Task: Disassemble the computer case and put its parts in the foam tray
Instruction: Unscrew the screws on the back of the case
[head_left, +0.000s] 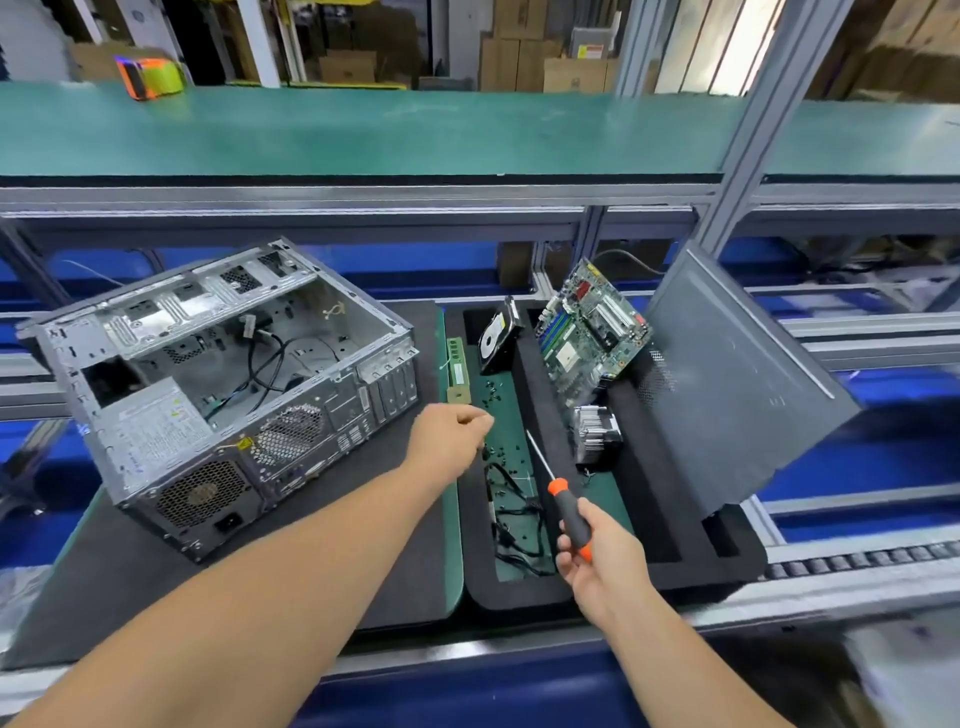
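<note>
The open metal computer case (223, 384) lies on a dark mat at the left, with loose cables and the power supply inside. To its right the black foam tray (654, 499) holds a hard drive (497, 335), a motherboard (592, 332), a heatsink (596, 432), a grey side panel (737, 374), black cables (514, 514) and several small screws (493, 389). My left hand (449, 434) hovers over the tray's left compartment with its fingers pinched together; what they hold is too small to tell. My right hand (602, 558) grips an orange-and-black screwdriver (563, 499), tip pointing up-left.
A green memory stick (458, 371) lies on the strip between mat and tray. A green shelf (363, 130) runs overhead behind the bench, with an orange-and-yellow device (148, 77) on it. A roller conveyor rail (857, 564) runs along the right.
</note>
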